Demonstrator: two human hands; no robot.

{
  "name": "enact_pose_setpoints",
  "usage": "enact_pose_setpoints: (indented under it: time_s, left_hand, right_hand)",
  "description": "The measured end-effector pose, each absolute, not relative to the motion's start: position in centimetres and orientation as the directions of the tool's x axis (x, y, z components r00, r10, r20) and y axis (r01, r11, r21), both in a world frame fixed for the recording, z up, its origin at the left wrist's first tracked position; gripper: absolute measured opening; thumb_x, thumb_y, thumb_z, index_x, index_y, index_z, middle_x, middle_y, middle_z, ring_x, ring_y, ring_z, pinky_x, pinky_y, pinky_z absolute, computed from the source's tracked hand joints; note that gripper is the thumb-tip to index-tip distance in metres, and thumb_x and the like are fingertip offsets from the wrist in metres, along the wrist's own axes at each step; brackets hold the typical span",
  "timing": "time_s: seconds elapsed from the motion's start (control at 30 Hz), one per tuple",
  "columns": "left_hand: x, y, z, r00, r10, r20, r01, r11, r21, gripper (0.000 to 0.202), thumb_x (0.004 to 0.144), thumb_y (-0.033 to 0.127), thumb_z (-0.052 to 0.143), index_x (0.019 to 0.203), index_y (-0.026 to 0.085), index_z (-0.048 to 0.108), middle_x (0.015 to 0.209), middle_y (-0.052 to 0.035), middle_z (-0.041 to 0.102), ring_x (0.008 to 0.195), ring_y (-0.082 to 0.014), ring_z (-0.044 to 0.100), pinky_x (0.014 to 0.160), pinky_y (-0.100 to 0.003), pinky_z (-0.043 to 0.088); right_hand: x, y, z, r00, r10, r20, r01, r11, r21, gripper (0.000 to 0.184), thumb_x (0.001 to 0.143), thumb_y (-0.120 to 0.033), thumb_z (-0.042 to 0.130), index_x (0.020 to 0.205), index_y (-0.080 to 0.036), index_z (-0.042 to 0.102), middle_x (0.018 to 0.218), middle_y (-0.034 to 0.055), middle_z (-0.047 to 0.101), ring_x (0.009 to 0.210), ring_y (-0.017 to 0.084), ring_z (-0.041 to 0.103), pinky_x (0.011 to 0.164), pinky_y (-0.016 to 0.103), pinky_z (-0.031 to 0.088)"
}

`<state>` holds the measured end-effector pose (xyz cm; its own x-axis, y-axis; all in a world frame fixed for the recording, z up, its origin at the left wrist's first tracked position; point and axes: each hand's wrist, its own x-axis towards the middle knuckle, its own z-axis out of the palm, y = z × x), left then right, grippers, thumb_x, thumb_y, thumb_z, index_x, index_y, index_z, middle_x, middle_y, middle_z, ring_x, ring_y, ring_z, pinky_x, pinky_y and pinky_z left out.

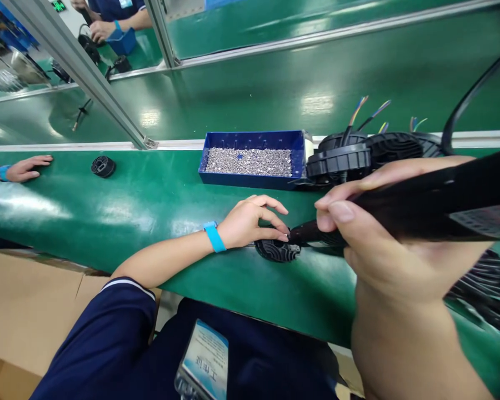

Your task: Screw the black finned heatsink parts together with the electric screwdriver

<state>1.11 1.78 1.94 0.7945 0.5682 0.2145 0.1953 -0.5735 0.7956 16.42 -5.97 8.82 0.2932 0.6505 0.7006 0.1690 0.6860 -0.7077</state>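
Observation:
A black electric screwdriver [433, 194] fills my right hand [383, 250], its fingers wrapped round the body. The narrow tip points left, down to a round black ribbed housing [277, 251] on the green bench. Over that housing, my left hand [254, 222] has thumb and index finger pinched on a small shiny screw right at the driver's tip. Its other fingers are bent and held above. Part of the housing is hidden under my left fingers and the tip. Beyond both hands stands a blue bin [241, 179] holding many small metal screws.
Black round housings [339, 161] with coloured wires stand beside the bin. Black cables [487, 289] lie at the right. At left are another black housing [104, 166] and a co-worker's hand [23, 169]. A metal frame post [91, 83] rises behind; another person works beyond it.

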Motion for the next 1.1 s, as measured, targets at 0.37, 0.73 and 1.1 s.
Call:
enact_pose_setpoints:
  time_s: [0.37, 0.73, 1.1]
  left_hand:
    - [1.9, 2.8, 2.6, 0.844, 0.524, 0.112, 0.251, -0.572, 0.781, 0.01, 0.075, 0.026, 0.085, 0.084, 0.024, 0.081, 0.116, -0.0033, 0.068, 0.107, -0.0189, 0.066, 0.102, -0.035, 0.049]
    - [2.0, 2.6, 4.5, 0.874, 0.486, 0.013, 0.363, -0.67, 0.647, 0.008, 0.079, 0.031, 0.082, 0.087, 0.028, 0.081, 0.12, -0.0027, 0.065, 0.113, -0.0214, 0.06, 0.104, -0.04, 0.043]
    - [2.0, 2.6, 4.3, 0.879, 0.477, 0.02, 0.362, -0.693, 0.623, 0.008, 0.08, 0.032, 0.082, 0.087, 0.028, 0.08, 0.122, -0.0038, 0.063, 0.114, -0.0231, 0.058, 0.103, -0.042, 0.042]
  right_hand:
    - [16.3, -6.1, 9.0, 0.272, 0.663, 0.697, 0.124, 0.694, -0.709, 0.03, 0.079, -0.001, 0.072, 0.102, -0.019, 0.064, 0.084, -0.0015, 0.061, 0.066, 0.011, 0.062, 0.057, 0.028, 0.052]
    - [17.1, -5.6, 8.6, 0.425, 0.527, 0.736, 0.201, 0.737, -0.645, 0.015, 0.086, -0.017, 0.073, 0.099, -0.021, 0.067, 0.078, -0.0025, 0.053, 0.067, 0.009, 0.064, 0.051, 0.025, 0.053]
    - [16.7, -6.0, 8.4, 0.394, 0.556, 0.732, 0.224, 0.714, -0.663, 0.02, 0.084, -0.012, 0.073, 0.101, -0.018, 0.063, 0.09, 0.0007, 0.054, 0.071, 0.011, 0.066, 0.049, 0.025, 0.052]
